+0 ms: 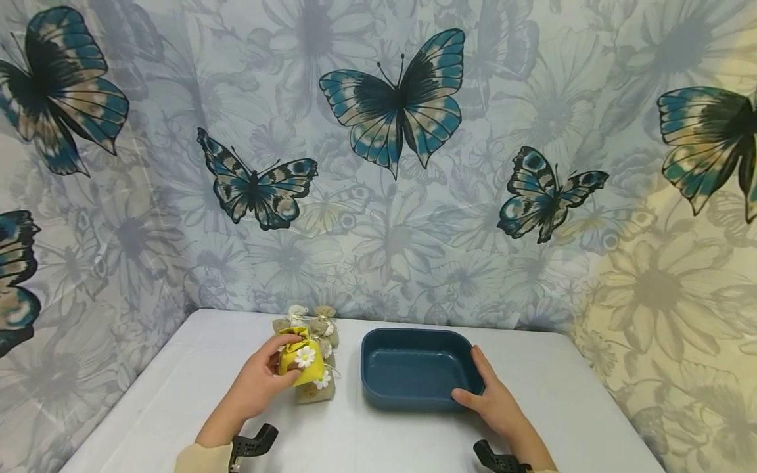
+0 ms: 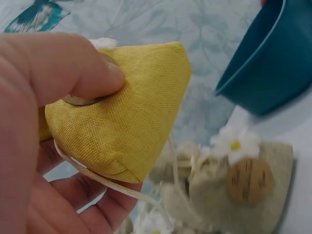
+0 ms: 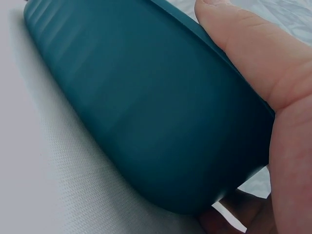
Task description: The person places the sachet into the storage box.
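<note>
Two forearms reach forward; left hand (image 1: 260,381) at ten o'clock pinches with curled fingers, right hand (image 1: 493,397) at two o'clock grips.

We see a white cloth-covered bench (image 1: 177,394) set against a butterfly-patterned backdrop. On it rests a dark blue rectangular tray (image 1: 378,387), its near right corner touching the fingers (image 1: 479,368) of the right hand. Just beyond the fingers (image 1: 284,345) of the left hand we find a cluster of small beige drawstring pouches (image 1: 322,328), each bearing a daisy, lying directly on the bench to the left of the tray.
</note>
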`<state>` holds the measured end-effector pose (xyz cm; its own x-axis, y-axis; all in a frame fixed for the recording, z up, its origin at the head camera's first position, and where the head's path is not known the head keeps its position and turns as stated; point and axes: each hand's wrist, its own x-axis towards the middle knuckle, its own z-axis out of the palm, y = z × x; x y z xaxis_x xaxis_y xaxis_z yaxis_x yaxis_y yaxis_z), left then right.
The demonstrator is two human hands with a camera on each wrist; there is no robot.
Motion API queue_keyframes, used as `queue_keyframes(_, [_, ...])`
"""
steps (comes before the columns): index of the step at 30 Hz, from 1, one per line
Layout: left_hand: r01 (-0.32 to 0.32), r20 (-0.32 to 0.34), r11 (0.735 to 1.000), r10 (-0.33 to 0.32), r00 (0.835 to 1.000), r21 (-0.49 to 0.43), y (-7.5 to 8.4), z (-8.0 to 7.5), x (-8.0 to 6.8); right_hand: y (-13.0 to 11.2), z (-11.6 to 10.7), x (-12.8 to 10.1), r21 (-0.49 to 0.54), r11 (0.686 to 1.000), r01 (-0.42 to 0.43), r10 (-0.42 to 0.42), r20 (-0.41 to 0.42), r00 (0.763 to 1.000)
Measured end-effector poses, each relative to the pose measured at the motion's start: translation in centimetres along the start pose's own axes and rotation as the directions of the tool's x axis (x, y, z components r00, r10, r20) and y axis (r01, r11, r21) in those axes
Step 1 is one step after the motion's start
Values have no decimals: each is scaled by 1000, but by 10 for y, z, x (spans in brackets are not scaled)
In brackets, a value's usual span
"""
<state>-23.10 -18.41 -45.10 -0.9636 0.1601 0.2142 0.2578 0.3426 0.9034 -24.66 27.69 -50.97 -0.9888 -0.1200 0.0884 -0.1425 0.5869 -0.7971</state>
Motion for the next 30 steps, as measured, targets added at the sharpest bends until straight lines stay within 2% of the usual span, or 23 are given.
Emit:
queue_keyframes(4, [-45,49,999,45,998,10,12,7,16,-1,0,-1,3,1000,-4,4,-6,1000])
queue_keyframes(10, [-104,132,994,109,985,-46,38,14,44,-2,-1,-2,10,1000,1,-1,-10,1000])
queue_keyframes(17, [-88,180,989,109,978,-120,62,31,70,-1,0,-2,25,1000,15,-15,-13,1000])
queue_keyframes(21, [-77,225,984,113,968,-164,71,46,85,0,1,-2,19,999,40,-39,-20,999])
queue_keyframes(26, [-123,262,979,163,951,-164,73,70,99,4,1,-2,14,998,54,-54,-22,998])
queue_keyframes(30, [-112,269,976,160,950,-187,70,88,107,5,1,0,6,998,57,-57,-19,998])
